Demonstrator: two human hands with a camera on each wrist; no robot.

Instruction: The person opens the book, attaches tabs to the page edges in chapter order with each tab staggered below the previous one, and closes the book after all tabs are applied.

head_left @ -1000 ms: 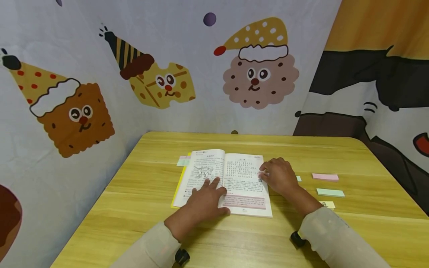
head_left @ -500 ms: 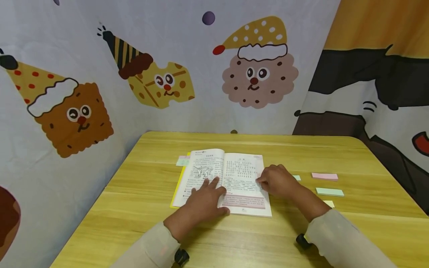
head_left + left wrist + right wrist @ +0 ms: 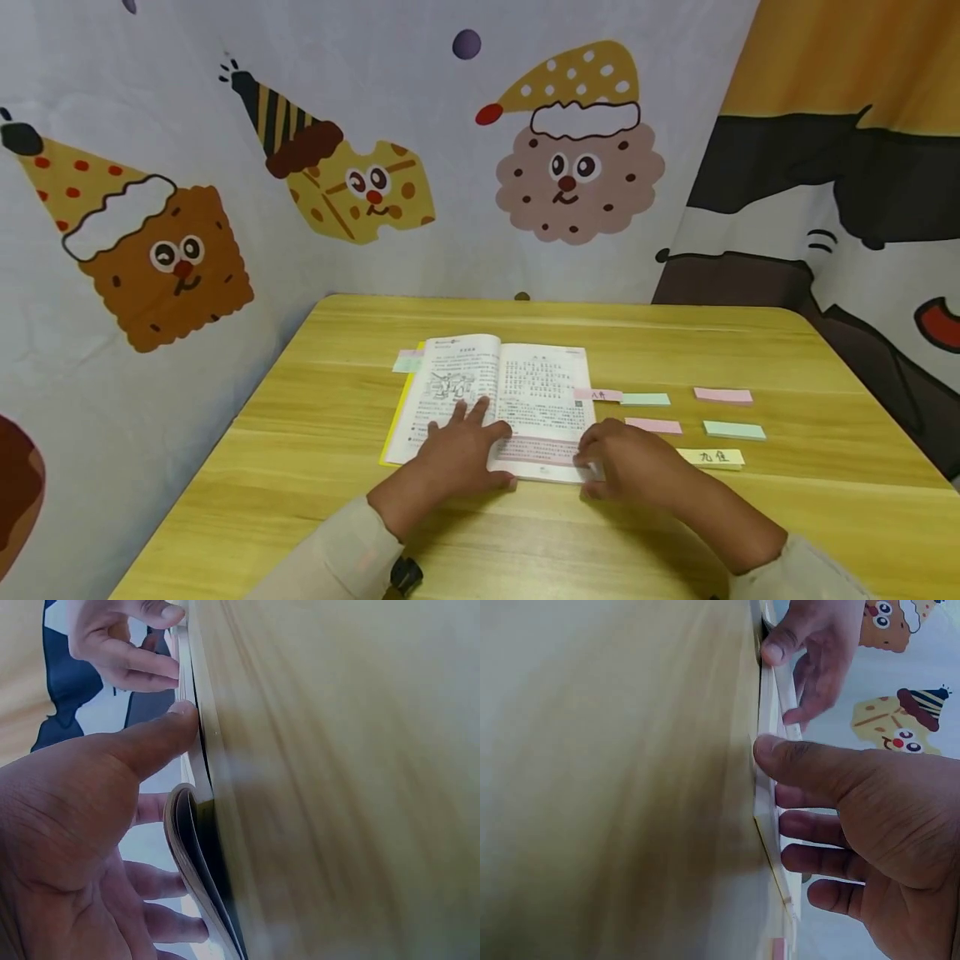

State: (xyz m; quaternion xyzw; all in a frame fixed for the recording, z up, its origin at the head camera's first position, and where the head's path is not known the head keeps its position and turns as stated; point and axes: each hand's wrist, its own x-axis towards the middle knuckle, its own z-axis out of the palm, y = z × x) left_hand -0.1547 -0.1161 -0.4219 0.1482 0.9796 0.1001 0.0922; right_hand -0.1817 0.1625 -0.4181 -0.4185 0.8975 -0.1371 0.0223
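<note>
An open book (image 3: 543, 375) with printed pages and a yellow cover edge lies on the table. My left hand (image 3: 461, 450) rests across its lower middle, fingers spread on the left page near the fold. At the book's lower right corner is my right hand (image 3: 630, 458), fingertips on the page and thumb at the bottom edge; its fingers (image 3: 810, 859) look loosely extended in the right wrist view. A pink sticky flag (image 3: 597, 395) with handwriting straddles the right page's edge. Pink and green flags (image 3: 407, 362) stick out on the left side.
Right of the book, several flags lie on the wooden table (image 3: 300, 517): green strips (image 3: 647, 399), pink strips (image 3: 722, 395) and a yellow strip (image 3: 710, 457) with handwriting. A curtain (image 3: 390, 258) with cartoon figures hangs behind the table.
My right hand has left the pink flag at the page's right edge, uncovering it, and moved down to the book's lower right corner. My left hand has stayed in place.
</note>
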